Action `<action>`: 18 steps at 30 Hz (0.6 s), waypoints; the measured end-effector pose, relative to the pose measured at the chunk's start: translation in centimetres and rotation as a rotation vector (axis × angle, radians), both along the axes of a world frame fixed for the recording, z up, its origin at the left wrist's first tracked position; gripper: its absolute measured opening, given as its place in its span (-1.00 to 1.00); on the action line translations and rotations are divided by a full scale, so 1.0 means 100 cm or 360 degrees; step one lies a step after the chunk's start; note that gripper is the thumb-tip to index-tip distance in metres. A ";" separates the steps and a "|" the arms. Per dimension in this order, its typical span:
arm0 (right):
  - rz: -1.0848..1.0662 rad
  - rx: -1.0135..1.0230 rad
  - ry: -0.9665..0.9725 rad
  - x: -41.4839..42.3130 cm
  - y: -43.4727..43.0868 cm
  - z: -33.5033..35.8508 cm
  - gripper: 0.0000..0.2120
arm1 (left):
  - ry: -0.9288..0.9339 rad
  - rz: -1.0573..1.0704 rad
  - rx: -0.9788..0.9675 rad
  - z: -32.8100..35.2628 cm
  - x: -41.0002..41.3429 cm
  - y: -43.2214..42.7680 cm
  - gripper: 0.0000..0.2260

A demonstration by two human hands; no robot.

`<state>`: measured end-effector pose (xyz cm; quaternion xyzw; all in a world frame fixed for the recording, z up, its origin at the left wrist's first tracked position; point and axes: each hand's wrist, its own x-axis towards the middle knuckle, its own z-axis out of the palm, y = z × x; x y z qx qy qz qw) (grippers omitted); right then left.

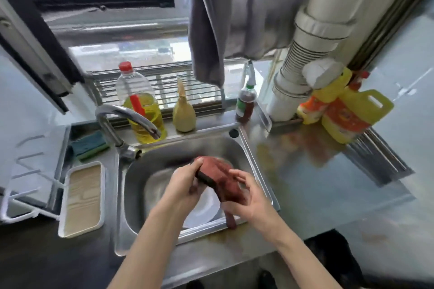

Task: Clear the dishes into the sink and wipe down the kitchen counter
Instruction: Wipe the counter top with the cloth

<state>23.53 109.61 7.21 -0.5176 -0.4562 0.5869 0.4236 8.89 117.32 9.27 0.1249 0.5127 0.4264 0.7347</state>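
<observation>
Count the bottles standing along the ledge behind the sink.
3. A clear red-capped oil bottle behind the faucet, a beige squeeze bottle at the middle, and a dark green-labelled bottle by the right corner. The yellow jugs farther right are not counted. None seems hidden.

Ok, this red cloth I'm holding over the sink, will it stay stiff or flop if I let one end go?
Probably floppy: the red cloth drapes between your left hand and right hand, and a tail hangs down below. Likely light too, since a simple pinch holds its top end. Whether it's wet, I can't tell.
</observation>
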 end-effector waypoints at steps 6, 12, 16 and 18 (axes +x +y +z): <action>-0.0316 0.0178 -0.0167 0.032 -0.011 -0.014 -0.84 | 0.0154 0.0042 0.0201 0.003 0.057 -0.014 -0.78; -0.0472 0.0259 -0.0181 0.108 -0.016 -0.014 -0.82 | 0.0363 -0.0153 0.0348 0.007 0.114 -0.028 -0.80; -0.0513 0.0275 -0.0424 0.173 -0.014 -0.020 -0.85 | 0.0622 -0.0554 0.0434 -0.007 0.171 -0.037 -0.66; -0.0522 0.0246 -0.0571 0.202 -0.014 -0.029 -0.85 | 0.0995 -0.0781 0.0537 -0.019 0.198 -0.044 -0.70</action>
